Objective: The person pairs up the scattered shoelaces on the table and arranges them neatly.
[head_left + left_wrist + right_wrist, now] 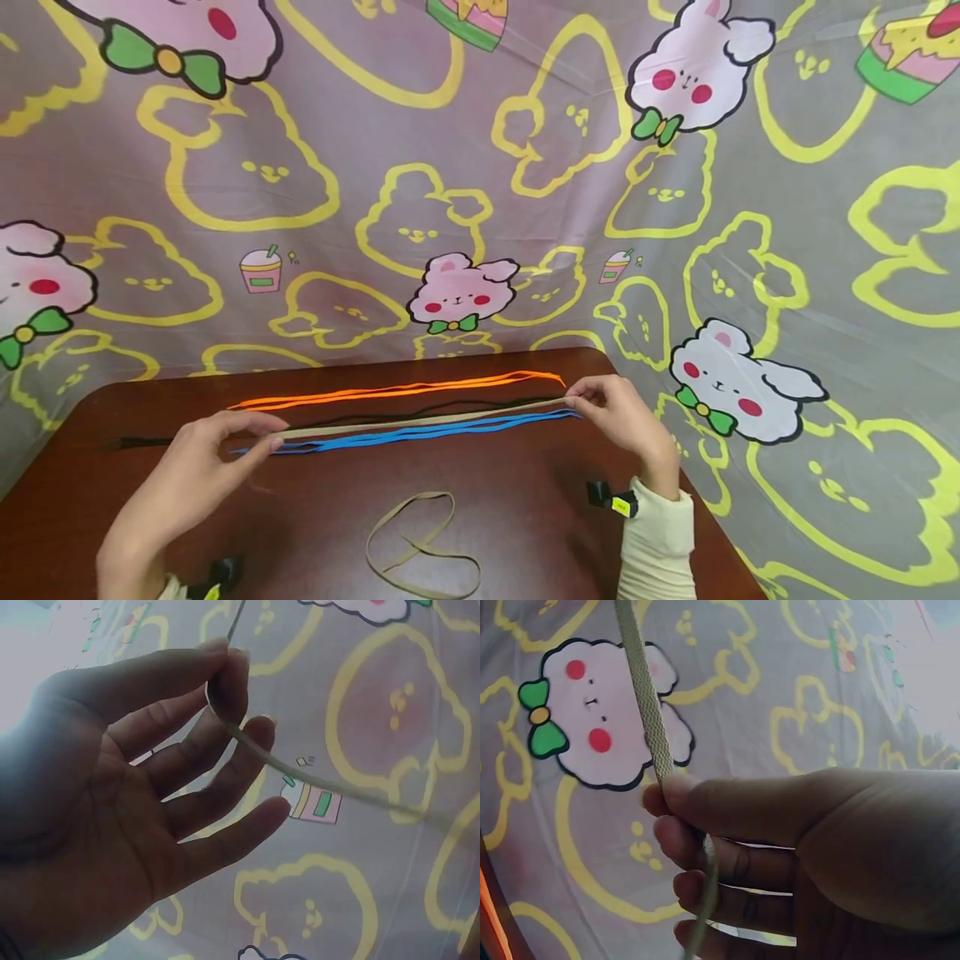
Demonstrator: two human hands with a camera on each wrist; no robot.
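Observation:
A flat beige shoelace (427, 419) stretches between the two hands in the head view, slightly higher at its right side. My left hand (197, 468) pinches it between thumb and index finger, and the other fingers are spread in the left wrist view. With thumb and forefinger, my right hand (624, 423) pinches the lace further right; in the right wrist view a short tail of the lace (711, 881) hangs down past the fingers. A second beige shoelace (381, 542) lies loosely looped on the table nearer the front.
Blue laces (420, 434) lie just in front of the held lace on the dark wooden table (315, 517). Black laces (146, 442) and orange laces (397, 391) lie behind it, lengthwise. A patterned cloth (525, 217) hangs behind and to the right.

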